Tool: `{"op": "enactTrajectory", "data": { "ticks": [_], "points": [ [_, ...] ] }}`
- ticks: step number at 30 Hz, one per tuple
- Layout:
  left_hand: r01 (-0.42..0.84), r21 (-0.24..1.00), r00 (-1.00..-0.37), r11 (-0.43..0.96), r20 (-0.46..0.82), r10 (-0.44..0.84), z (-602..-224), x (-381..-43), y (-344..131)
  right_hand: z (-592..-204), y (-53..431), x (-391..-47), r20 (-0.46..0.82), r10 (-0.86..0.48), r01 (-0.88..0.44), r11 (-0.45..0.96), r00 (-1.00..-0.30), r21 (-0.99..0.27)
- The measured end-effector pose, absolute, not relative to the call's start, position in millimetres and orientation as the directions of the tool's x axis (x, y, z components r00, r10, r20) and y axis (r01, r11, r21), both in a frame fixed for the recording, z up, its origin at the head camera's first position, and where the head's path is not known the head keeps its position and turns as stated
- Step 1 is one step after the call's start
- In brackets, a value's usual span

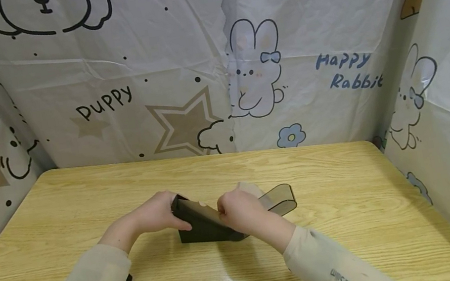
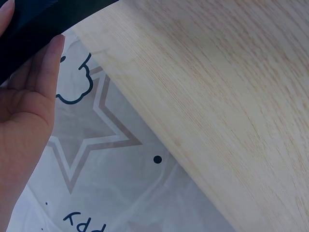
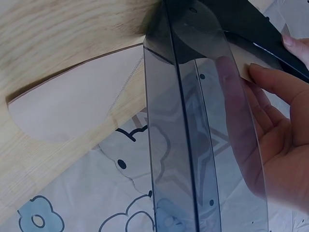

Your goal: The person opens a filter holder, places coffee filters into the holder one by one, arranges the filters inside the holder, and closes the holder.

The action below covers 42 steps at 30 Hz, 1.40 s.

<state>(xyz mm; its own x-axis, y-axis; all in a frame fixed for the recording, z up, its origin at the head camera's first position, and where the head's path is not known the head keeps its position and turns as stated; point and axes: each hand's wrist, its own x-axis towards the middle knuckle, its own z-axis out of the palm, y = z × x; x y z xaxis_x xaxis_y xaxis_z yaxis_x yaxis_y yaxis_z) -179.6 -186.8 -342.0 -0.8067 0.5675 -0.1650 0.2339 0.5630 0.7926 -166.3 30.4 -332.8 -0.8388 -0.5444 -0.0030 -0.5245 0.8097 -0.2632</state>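
Paper [image 1: 197, 210], tan, sits in a black box [image 1: 209, 232] around the counter's [image 1: 82, 201] middle, apparently pinched by the right hand [image 1: 242, 210]; the left hand [image 1: 158, 215] curls round the box's end. Best keep the box steady and the paper flat, uncreased. One box, one clear lid [image 1: 282, 195], one loose pale sheet [image 3: 72, 96]; tan layers can't be counted.

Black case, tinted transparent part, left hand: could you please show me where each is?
Black case [image 1: 208, 232]: head view, side wall.
Tinted transparent part [image 3: 200, 140]: right wrist view, beside its dark edge.
Left hand [image 1: 160, 213]: head view, back of hand.
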Motion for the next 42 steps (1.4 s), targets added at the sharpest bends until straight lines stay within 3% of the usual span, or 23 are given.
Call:
{"op": "enactTrajectory", "data": {
  "ticks": [20,26,33,42],
  "points": [
    [0.215,0.787,-0.817,0.578,-0.18,0.548,-340.7,-179.4,-186.3,-327.4,33.3,-166.6,-0.004,-0.533,-0.523,0.831,-0.846,-0.19],
    [0.232,0.785,-0.805,0.574,-0.176,0.566,-341.5,-179.1,-187.0,-297.7,45.2,-166.4,-0.003,-0.461,-0.441,0.851,-0.887,-0.284],
    [0.239,0.786,-0.804,0.57,-0.169,0.57,-342.1,-179.5,-186.9,-259.7,78.8,-169.7,0.128,-0.35,-0.372,0.844,-0.928,-0.386],
    [0.23,0.787,-0.808,0.572,-0.173,0.563,-341.0,-178.8,-186.0,-258.6,135.5,-191.6,0.179,-0.155,-0.224,0.847,-0.971,-0.481]
  ]
}}
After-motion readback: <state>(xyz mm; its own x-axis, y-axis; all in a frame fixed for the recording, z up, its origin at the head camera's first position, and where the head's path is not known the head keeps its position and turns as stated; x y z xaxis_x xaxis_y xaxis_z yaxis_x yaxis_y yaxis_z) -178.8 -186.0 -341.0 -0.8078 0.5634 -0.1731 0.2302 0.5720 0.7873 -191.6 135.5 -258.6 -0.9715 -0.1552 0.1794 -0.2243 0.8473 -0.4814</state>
